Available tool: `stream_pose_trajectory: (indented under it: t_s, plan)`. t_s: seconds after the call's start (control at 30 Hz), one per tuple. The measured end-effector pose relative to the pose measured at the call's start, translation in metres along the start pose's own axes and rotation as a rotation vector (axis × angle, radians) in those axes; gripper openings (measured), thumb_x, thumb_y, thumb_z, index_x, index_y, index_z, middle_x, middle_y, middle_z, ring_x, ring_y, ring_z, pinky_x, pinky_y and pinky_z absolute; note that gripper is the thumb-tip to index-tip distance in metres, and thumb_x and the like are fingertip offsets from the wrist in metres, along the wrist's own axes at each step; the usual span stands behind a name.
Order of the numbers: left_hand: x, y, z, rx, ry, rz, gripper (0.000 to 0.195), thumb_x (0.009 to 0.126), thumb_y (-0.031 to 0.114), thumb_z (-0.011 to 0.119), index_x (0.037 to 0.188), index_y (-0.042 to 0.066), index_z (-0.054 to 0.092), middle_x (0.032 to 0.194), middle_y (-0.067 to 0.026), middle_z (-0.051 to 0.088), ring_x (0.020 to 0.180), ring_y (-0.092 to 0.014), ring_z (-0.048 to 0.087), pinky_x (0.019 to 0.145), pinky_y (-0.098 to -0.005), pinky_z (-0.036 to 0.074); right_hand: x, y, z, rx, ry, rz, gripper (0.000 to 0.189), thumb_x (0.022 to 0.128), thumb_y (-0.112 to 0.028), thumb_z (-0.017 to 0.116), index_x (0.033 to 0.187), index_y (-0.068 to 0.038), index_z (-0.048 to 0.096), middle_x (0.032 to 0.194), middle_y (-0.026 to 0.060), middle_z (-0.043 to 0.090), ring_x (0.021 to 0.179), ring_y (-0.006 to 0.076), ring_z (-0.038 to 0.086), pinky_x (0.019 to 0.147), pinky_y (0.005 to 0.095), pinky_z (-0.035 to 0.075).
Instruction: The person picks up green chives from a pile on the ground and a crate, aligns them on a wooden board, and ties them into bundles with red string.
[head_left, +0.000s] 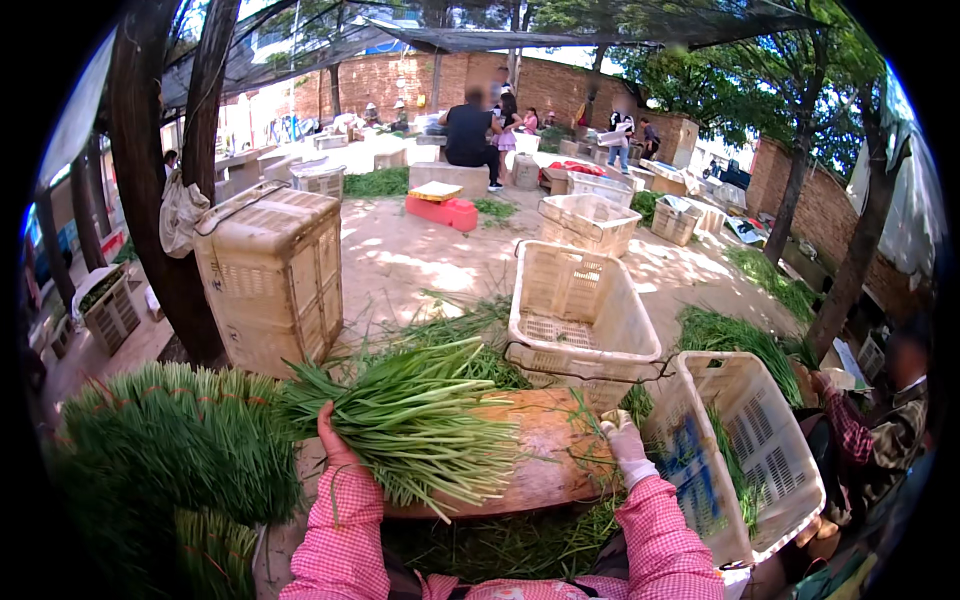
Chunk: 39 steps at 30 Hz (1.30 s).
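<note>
A loose bunch of garlic chives lies over a worn wooden board, its pale cut ends to the right and leaf tips to the left. My left hand, bare, grips it from the left, thumb visible, the other fingers hidden beneath. At the board's right edge is my right hand, in a pale glove with curled fingers. Loose green strands lie beside it; whether it holds any, I cannot tell. To the left stand tied chive bundles with red bands, packed upright.
Beyond the board stands an open plastic crate; another crate with blue marks and some greens leans at right. A closed crate stack stands by a tree trunk. A co-worker sits far right; other people are farther back.
</note>
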<state>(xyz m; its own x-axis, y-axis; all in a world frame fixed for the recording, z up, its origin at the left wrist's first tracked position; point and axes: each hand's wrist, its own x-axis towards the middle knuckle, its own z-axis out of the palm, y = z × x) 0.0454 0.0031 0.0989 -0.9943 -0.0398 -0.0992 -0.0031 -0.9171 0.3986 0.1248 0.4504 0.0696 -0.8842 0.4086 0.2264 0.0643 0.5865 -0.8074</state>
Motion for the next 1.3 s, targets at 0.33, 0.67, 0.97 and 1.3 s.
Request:
stream_pose_trajectory:
  t_s: [0.33, 0.67, 0.97, 1.3]
  plan:
    - [0.023, -0.014, -0.029, -0.251, -0.576, -0.12, 0.04, 0.083, 0.036, 0.05, 0.1, 0.001, 0.058, 0.093, -0.0135, 0.062, 0.084, -0.029, 0.06, 0.071, -0.0443, 0.052, -0.063, -0.023, 0.081, -0.176, -0.939, -0.355, 0.037, 0.088, -0.033, 0.053, 0.113, -0.005, 0.053, 0.082, 0.0049, 0.056, 0.069, 0.0123, 0.051, 0.06, 0.022, 0.041]
    - [0.014, 0.007, 0.012, -0.433, -0.927, -0.172, 0.042, 0.082, 0.044, 0.051, 0.097, 0.005, 0.058, 0.099, -0.0031, 0.056, 0.103, -0.022, 0.048, 0.09, -0.0438, 0.04, -0.079, -0.095, -0.043, 1.044, -0.837, 0.295, 0.022, 0.091, -0.028, 0.051, 0.091, -0.006, 0.055, 0.059, -0.0062, 0.041, 0.045, 0.0032, 0.03, 0.041, 0.0185, 0.023]
    - [0.005, 0.013, -0.009, -0.318, -0.92, -0.353, 0.031, 0.076, 0.039, 0.061, 0.088, 0.011, 0.052, 0.091, 0.0035, 0.051, 0.092, -0.015, 0.046, 0.086, -0.038, 0.039, -0.07, -0.099, 0.015, 0.143, -0.742, -0.103, 0.049, 0.088, -0.032, 0.056, 0.126, -0.004, 0.044, 0.119, 0.0094, 0.052, 0.103, 0.0166, 0.052, 0.089, 0.0287, 0.041]
    - [0.009, 0.014, 0.0, -0.307, -0.982, -0.452, 0.031, 0.076, 0.038, 0.06, 0.091, 0.012, 0.052, 0.088, 0.0032, 0.05, 0.089, -0.014, 0.046, 0.084, -0.0383, 0.041, -0.101, -0.048, 0.024, 0.154, -0.805, 0.144, 0.024, 0.09, -0.029, 0.05, 0.093, -0.007, 0.061, 0.073, 0.0004, 0.062, 0.058, 0.0078, 0.049, 0.056, 0.0221, 0.04]
